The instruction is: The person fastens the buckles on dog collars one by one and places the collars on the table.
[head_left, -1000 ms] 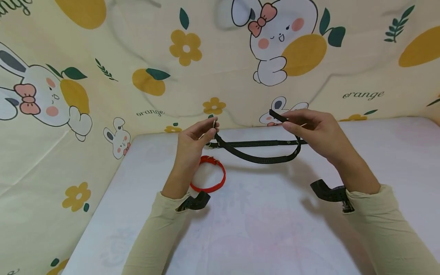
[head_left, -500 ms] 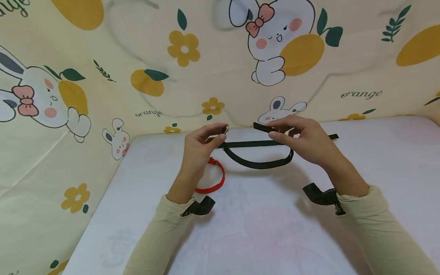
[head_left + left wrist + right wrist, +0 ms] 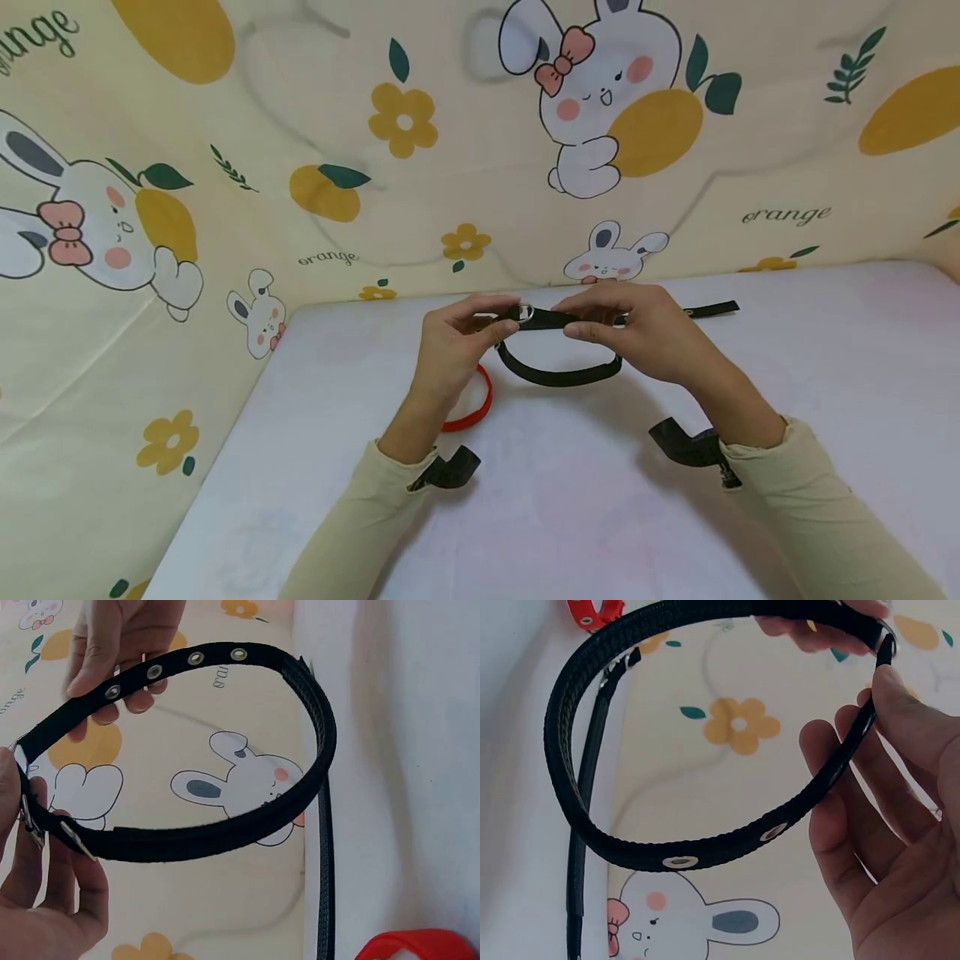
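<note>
Two pale sleeves [image 3: 341, 521] closest, on the near side of the held black collar [image 3: 558, 379], cut off by the bottom edge of the head view. At each cuff, a dark wrist strap [image 3: 450, 468], likewise nearer than the held black collar. Next, red collar [image 3: 486, 408] on the white table [image 3: 570, 517], to the near left of the held black collar; far-left part hidden behind the left hand [image 3: 452, 358], and only a corner of red in either wrist view.

Farther on, left hand at the left end of the held black collar, thumb and fingers pinched together on the metal buckle [image 3: 31, 821]. Right hand [image 3: 645, 333] at the right end, thumb and fingertips pinching the eyeleted strap end, other fingers loosely bent. Held black collar raised between both hands, curved into a nearly complete loop, lower bend hanging below the fingers. Hard to make out at the meeting point: strap tip through the buckle or merely against it.

Just behind the held black collar, a second black strap [image 3: 712, 309] lying straight on the table, mostly hidden by hands and collar. Farthest back, rabbit-and-orange cloth [image 3: 450, 192], cropped at the top.
</note>
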Available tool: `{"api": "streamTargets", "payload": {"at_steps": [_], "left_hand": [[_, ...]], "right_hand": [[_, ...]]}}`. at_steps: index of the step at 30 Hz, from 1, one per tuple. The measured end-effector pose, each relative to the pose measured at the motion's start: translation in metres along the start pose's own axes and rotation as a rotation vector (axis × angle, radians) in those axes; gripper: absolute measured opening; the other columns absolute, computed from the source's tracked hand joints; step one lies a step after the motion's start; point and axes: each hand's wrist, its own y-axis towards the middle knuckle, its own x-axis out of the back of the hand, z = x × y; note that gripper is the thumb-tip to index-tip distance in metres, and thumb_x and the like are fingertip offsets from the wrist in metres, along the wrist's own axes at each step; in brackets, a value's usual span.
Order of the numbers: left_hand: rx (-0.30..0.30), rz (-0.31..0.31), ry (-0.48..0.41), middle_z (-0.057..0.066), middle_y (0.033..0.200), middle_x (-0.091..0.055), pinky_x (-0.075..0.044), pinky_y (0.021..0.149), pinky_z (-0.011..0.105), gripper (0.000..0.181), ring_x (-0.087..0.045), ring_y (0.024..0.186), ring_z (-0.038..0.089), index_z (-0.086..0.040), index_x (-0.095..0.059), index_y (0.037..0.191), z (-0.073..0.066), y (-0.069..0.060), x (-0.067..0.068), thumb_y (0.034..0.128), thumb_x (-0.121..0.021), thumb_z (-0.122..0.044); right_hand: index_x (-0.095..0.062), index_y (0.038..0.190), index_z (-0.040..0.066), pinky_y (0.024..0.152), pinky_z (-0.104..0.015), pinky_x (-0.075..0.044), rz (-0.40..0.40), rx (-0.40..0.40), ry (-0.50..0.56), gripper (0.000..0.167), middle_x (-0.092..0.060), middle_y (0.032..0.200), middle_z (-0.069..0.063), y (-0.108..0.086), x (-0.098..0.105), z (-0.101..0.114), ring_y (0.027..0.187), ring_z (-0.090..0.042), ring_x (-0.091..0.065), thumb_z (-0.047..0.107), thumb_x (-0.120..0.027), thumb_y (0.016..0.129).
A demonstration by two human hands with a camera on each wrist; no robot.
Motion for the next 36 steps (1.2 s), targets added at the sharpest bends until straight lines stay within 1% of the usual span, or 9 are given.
{"api": "streamTargets", "payload": {"at_steps": [1,4,7,9,16,20,25,30,36], "left_hand": [[0.003,0.001,0.004,-0.004,0.101,-0.075,-0.057,0.08,0.023,0.029,-0.07,0.087,0.017,0.004,-0.072,0.112,0.0,0.0,-0.001,0.083,-0.076,0.001],[0.013,0.022,0.012,-0.001,0.101,-0.075,-0.058,0.081,0.025,0.029,-0.069,0.09,0.02,0.003,-0.073,0.111,0.0,0.0,-0.003,0.0822,-0.077,0.001],[0.016,0.038,0.036,0.003,0.101,-0.075,-0.058,0.082,0.026,0.029,-0.068,0.095,0.022,0.002,-0.073,0.11,-0.001,0.0,-0.005,0.0815,-0.078,0.0],[0.013,0.038,0.053,0.006,0.101,-0.075,-0.058,0.083,0.027,0.028,-0.068,0.097,0.022,0.001,-0.074,0.109,-0.001,-0.001,-0.005,0.0816,-0.078,0.0],[0.029,0.01,0.082,0.011,0.109,-0.074,-0.056,0.086,0.029,0.026,-0.067,0.1,0.021,-0.004,-0.073,0.112,-0.003,-0.003,-0.005,0.0869,-0.075,-0.007],[0.053,-0.047,0.064,0.011,0.111,-0.073,-0.057,0.088,0.028,0.026,-0.068,0.097,0.02,-0.004,-0.072,0.114,-0.003,-0.001,-0.002,0.0885,-0.074,-0.008],[0.071,-0.105,0.033,0.012,0.112,-0.072,-0.057,0.091,0.027,0.025,-0.069,0.096,0.02,-0.002,-0.071,0.114,-0.004,0.0,0.001,0.0892,-0.073,-0.005],[0.081,-0.1,0.028,0.009,0.111,-0.071,-0.057,0.089,0.025,0.025,-0.068,0.096,0.022,0.0,-0.069,0.115,-0.005,0.0,0.002,0.0896,-0.071,-0.003],[0.078,-0.078,0.054,0.008,0.107,-0.071,-0.057,0.085,0.023,0.025,-0.067,0.092,0.017,0.0,-0.07,0.113,-0.006,-0.001,0.001,0.0886,-0.073,-0.004]], "right_hand": [[-0.075,0.111,0.026,0.092,-0.014,-0.043,0.003,0.002,-0.002,0.024,-0.069,0.08,0.007,0.0,-0.001,0.001,0.074,-0.01,-0.057,0.025,-0.077,0.088],[-0.075,0.112,0.025,0.086,-0.016,-0.046,0.003,0.002,-0.009,0.024,-0.069,0.08,0.008,0.001,-0.002,0.003,0.074,-0.009,-0.056,0.025,-0.077,0.087],[-0.075,0.113,0.024,0.07,-0.022,-0.047,0.003,0.008,-0.003,0.026,-0.07,0.083,0.008,0.001,-0.004,0.006,0.075,-0.01,-0.057,0.024,-0.077,0.087],[-0.075,0.113,0.024,0.067,-0.024,-0.047,0.001,0.016,0.003,0.026,-0.069,0.085,0.008,0.001,-0.006,0.008,0.075,-0.009,-0.057,0.024,-0.077,0.087],[-0.073,0.117,0.022,0.072,-0.022,-0.047,0.019,0.021,-0.021,0.031,-0.068,0.092,0.008,0.001,-0.009,0.011,0.083,-0.008,-0.057,0.024,-0.078,0.087],[-0.071,0.119,0.023,0.077,-0.023,-0.046,0.055,-0.016,-0.058,0.033,-0.068,0.094,0.007,0.001,-0.006,0.008,0.087,-0.009,-0.058,0.028,-0.078,0.087],[-0.073,0.116,0.025,0.076,-0.022,-0.046,0.032,-0.058,-0.051,0.027,-0.071,0.092,0.005,0.0,0.001,0.004,0.094,-0.01,-0.061,0.03,-0.075,0.09],[-0.074,0.115,0.024,0.073,-0.019,-0.046,-0.004,-0.042,-0.032,0.024,-0.071,0.095,0.004,-0.001,0.004,0.003,0.089,-0.005,-0.059,0.028,-0.074,0.091],[-0.075,0.113,0.022,0.073,-0.015,-0.046,-0.032,-0.011,-0.04,0.022,-0.071,0.096,0.004,-0.001,0.005,0.002,0.093,0.002,-0.057,0.025,-0.074,0.091]]}}
